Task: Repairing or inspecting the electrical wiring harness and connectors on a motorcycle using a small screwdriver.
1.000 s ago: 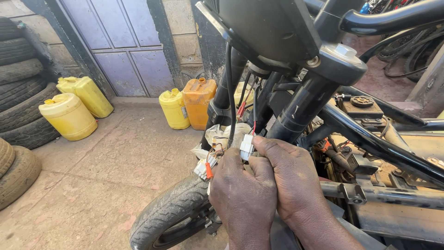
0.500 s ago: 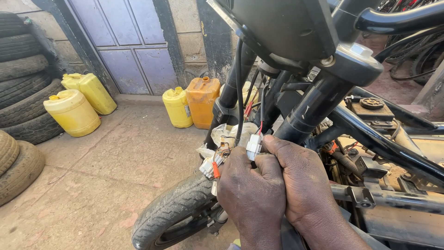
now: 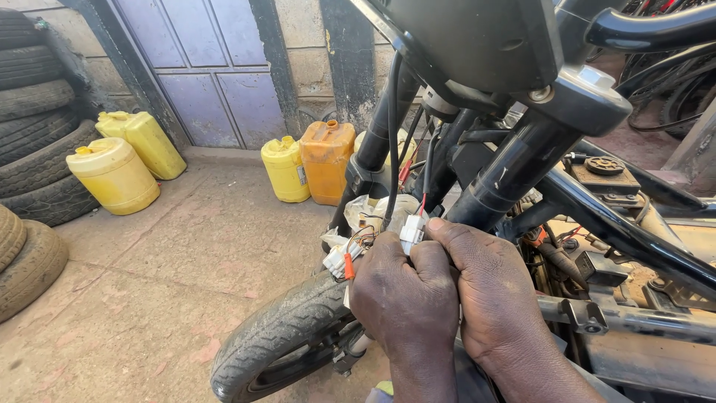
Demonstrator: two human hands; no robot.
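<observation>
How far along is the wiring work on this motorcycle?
Done: the frame is stripped bare and the wiring is pulled out by the fork. In hand: the left hand and right hand together pinch a white connector. Left: other white connectors hang loose above the front tyre, unplugged.

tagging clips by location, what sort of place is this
Probably a motorcycle repair yard or workshop: a stripped motorcycle with loose wiring connectors, stacked tyres by the wall, and jerrycans on the concrete floor.

White connector point(image 3: 411, 231), yellow jerrycans point(image 3: 113, 174), black tyre point(image 3: 276, 336)
</observation>
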